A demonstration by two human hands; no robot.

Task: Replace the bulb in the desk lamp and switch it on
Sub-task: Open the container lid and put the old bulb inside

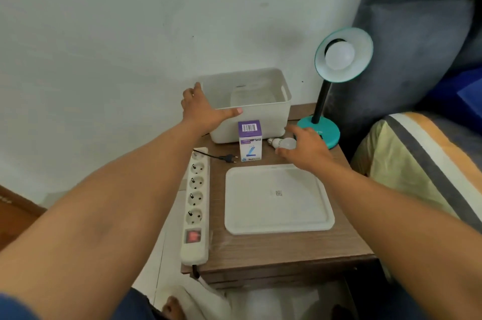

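Hovered right hand (306, 147) over loose bulb (285, 142) lying on table (273, 246) by box (249, 141), grasp not tellable; rested flat, unclenched left hand (202, 111) on bin (260, 114) corner; next likely needed firm pinch on bulb, plus unscrewing lamp's (321, 101) fitted one.

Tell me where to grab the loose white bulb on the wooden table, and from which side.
Grip the frosted globe of the loose white bulb from above and the right: it lies sideways, metal screw base pointing left, beside the purple-and-white carton.

Left hand (202, 111) touches the bin (271, 117); right hand (305, 147) hangs over the loose bulb (285, 143).
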